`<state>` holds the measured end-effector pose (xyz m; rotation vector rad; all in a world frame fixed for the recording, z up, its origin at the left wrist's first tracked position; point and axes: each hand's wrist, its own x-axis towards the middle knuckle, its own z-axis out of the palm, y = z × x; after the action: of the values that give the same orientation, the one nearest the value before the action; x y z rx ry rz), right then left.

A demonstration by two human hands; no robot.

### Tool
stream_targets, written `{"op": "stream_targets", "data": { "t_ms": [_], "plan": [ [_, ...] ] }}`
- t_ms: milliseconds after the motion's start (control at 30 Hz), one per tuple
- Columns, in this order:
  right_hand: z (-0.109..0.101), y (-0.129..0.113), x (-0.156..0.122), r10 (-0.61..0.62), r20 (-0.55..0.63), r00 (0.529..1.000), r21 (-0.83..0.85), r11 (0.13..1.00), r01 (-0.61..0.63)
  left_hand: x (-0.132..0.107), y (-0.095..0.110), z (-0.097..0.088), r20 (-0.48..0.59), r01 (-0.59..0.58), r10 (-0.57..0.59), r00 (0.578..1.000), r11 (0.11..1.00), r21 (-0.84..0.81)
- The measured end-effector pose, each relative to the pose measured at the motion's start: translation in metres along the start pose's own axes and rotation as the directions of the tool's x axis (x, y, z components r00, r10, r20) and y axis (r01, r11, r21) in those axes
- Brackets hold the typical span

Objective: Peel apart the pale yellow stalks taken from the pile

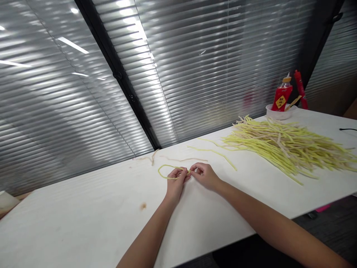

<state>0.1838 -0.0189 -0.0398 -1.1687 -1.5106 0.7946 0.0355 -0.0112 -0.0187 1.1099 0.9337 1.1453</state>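
Observation:
A yellow pipe cleaner is bent into a long loop whose ends come together between my fingers. My left hand pinches it near the right end of the loop. Fingertips of my right hand close on the same end, just right of the left thumb. The exact crossing of the ends is hidden by the fingers. Beyond the hands lie a loose beige pipe cleaner and a bent beige one. Two loose yellow strands, one of them a yellow strand, lie to the right.
A large heap of yellow and beige pipe cleaners covers the right of the white table. Behind it, a red bottle stands in a clear plastic bowl. Glass with blinds rises along the far edge.

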Motion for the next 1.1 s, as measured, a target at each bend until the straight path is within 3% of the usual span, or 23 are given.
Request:
{"op": "stream_targets", "data": {
  "t_ms": [567,733,900,1100],
  "plan": [
    [-0.0038,-0.0075,-0.0034,-0.220,0.088,0.972,-0.173,0.957,0.232,0.0057,-0.0043,-0.0047,0.021,0.009,-0.007,1.000,0.998,-0.057],
    [-0.0023,-0.0080,-0.0017,-0.198,0.067,0.978,-0.155,0.966,0.206,0.0022,-0.0016,-0.0048,0.056,-0.018,0.019,0.998,0.999,-0.028],
    [-0.0021,-0.0043,0.0014,-0.068,-0.004,0.998,-0.035,0.997,0.068,0.0006,-0.0009,-0.0048,0.092,-0.025,0.026,0.995,1.000,-0.015],
    [-0.0029,-0.0050,0.0006,-0.019,0.080,0.997,0.055,0.998,0.015,0.0015,-0.0017,-0.0044,0.064,-0.062,0.065,0.996,0.997,-0.036]
  ]
}}
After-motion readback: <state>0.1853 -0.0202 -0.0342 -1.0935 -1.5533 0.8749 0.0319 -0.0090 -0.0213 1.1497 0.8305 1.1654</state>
